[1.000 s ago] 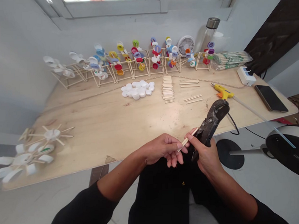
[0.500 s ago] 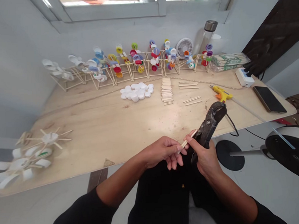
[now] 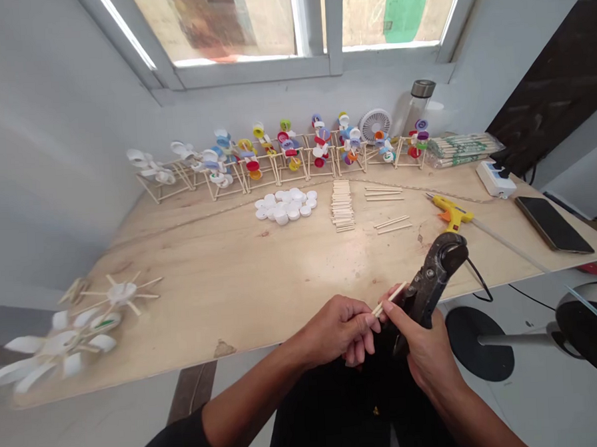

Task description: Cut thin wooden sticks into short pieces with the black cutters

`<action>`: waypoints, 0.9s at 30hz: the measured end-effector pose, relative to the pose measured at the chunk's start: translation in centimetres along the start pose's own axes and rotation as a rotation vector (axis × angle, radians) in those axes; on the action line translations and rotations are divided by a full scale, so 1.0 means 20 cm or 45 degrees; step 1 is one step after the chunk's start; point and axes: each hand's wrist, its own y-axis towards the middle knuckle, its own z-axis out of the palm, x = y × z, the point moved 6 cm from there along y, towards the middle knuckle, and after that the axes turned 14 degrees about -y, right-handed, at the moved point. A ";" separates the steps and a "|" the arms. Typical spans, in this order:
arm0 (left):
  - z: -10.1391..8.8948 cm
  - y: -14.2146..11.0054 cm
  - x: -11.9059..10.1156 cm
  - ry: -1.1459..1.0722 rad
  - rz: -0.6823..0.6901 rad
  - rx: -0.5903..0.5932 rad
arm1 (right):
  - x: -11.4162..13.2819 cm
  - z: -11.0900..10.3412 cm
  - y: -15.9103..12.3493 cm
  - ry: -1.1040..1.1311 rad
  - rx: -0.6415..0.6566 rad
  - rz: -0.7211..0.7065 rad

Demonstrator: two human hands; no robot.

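Note:
Just past the table's near edge, my left hand (image 3: 345, 328) is closed, pinching the lower end of thin wooden sticks (image 3: 395, 293). My right hand (image 3: 432, 352) steadies the same sticks between thumb and fingertip while its palm grips a black pipe cutter (image 3: 434, 270). The cutter's rounded head points up and away to the right, and the sticks' upper end lies beside its body. How many sticks are held is hard to tell. Beyond my hands lie a stack of short cut sticks (image 3: 342, 206), a few loose sticks (image 3: 392, 224) and a cluster of white bottle caps (image 3: 286, 205).
A yellow glue gun (image 3: 451, 212), a phone (image 3: 553, 223) and a power strip (image 3: 496, 178) lie at right. Bottle-cap wheels on stick frames (image 3: 289, 162) line the wall, with a fan (image 3: 375, 126) and bagged sticks (image 3: 462, 149). Stick-spoked wheels (image 3: 122, 293) lie at left.
The camera view has tilted upward, so the table and hands sit lower in the picture. Both hands keep hold of the sticks, and the cutter stays in my right hand.

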 end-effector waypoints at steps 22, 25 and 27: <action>-0.01 0.00 0.00 0.097 0.179 -0.346 | -0.13 -0.03 0.01 -0.147 -0.058 0.070; -0.04 -0.01 -0.04 0.064 0.229 -0.362 | -0.10 -0.05 0.01 -0.240 -0.107 0.032; -0.07 -0.04 -0.10 0.040 0.304 -0.406 | -0.06 -0.08 0.00 -0.345 -0.176 -0.019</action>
